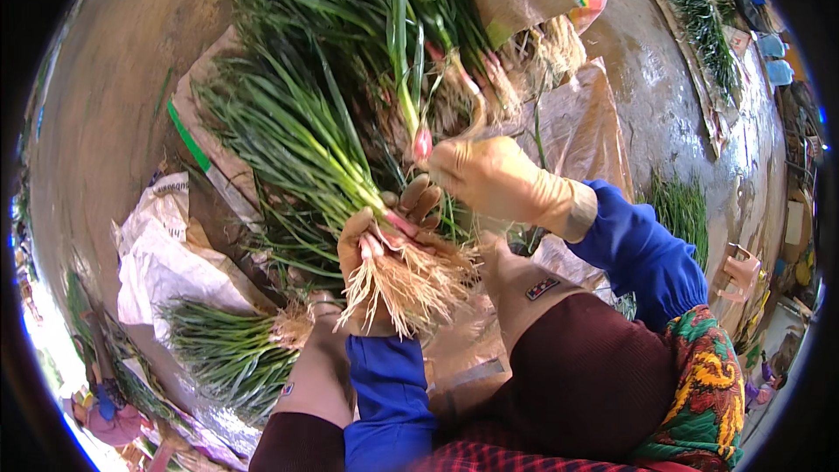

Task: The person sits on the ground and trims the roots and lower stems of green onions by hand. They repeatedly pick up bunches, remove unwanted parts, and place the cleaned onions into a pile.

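My left hand (354, 246), in a tan glove, is wrapped around a bunch of spring onions (341, 174). The bunch slants with its green leaves up and left, and its pale tangled roots (400, 275) hang over the palm towards me. Just above it, my right hand (501, 177), gloved in the same tan, pinches a single spring onion (409, 105) by its reddish bulb end; its leaves point away from me. The right fingertips are partly hidden. Beyond both hands lies a large pile of spring onions (288, 19), some with roots towards me.
A finished-looking bundle of spring onions (226, 337) lies by my left leg, beside a crumpled white sack (177, 275). Woven sacking (577, 124) spreads under the pile on the wet floor (645, 72). At right are more greens (678, 216) and a pink plastic stool (741, 272). A person (115, 423) is at lower left.
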Demonstrator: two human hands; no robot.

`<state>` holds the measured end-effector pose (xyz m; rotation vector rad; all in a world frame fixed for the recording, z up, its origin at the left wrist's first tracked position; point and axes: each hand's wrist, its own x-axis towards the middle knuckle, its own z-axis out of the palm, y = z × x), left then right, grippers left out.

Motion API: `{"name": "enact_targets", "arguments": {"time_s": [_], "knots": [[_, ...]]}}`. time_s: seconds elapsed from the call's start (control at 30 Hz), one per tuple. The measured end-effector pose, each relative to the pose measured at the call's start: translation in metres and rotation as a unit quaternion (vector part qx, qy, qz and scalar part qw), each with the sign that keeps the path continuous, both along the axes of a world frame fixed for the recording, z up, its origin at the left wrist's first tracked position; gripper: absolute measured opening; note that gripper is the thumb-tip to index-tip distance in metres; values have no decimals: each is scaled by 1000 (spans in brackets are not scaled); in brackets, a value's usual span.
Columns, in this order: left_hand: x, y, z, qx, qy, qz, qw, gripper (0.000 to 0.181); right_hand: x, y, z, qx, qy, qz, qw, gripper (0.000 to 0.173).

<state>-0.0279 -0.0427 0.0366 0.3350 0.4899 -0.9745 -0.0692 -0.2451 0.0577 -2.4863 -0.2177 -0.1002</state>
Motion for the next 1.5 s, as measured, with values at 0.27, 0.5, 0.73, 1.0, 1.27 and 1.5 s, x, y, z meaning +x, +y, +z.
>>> {"name": "enact_targets", "arguments": {"time_s": [0.27, 0.5, 0.73, 1.0, 1.27, 1.5], "knots": [[-2, -4, 3, -95, 13, 15, 995, 30, -21, 25, 18, 61, 131, 148, 978, 21], [-4, 2, -21, -72, -23, -23, 997, 41, -4, 10, -50, 580, 444, -84, 678, 63], [-4, -2, -7, -22, -16, -15, 1000, 39, 18, 50, -43, 728, 327, -217, 562, 25], [-10, -2, -38, -1, 62, -56, 996, 41, 18, 59, -52, 700, 322, -314, 554, 28], [-15, -7, -56, -284, -5, -54, 957, 37, 18, 35, -70, 810, 322, -313, 378, 27], [-11, -13, 0, 152, 7, -5, 988, 31, 21, 57, -48, 561, 200, -266, 758, 44]]}}
